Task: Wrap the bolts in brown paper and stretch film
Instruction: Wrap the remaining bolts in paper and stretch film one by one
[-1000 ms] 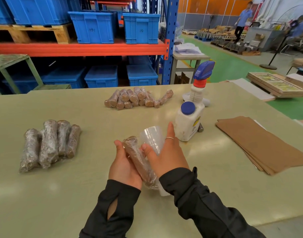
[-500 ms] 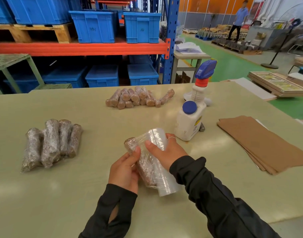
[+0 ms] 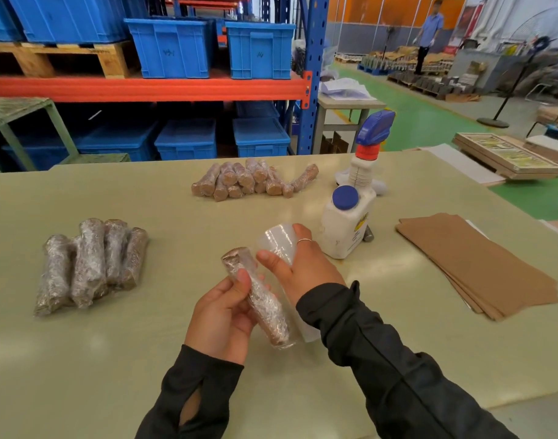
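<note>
Left hand point(image 3: 222, 315) grip: fingers and thumb curled round the wrapped bolt bundle point(image 3: 258, 299), held above the tabletop point(image 3: 144, 359). Thumb on the bundle's middle; both ends stick out of the grip, upper end tilted away. Right hand point(image 3: 303, 264) grip: holding the stretch film roll point(image 3: 279, 242), touching the bundle's right side, film running down alongside it. Relative to the bundle: film-wrapped pile point(image 3: 90, 264) left, paper-wrapped pile point(image 3: 255, 180) beyond, white bottle point(image 3: 348, 226) right, brown paper sheets point(image 3: 474, 264) further right.
</note>
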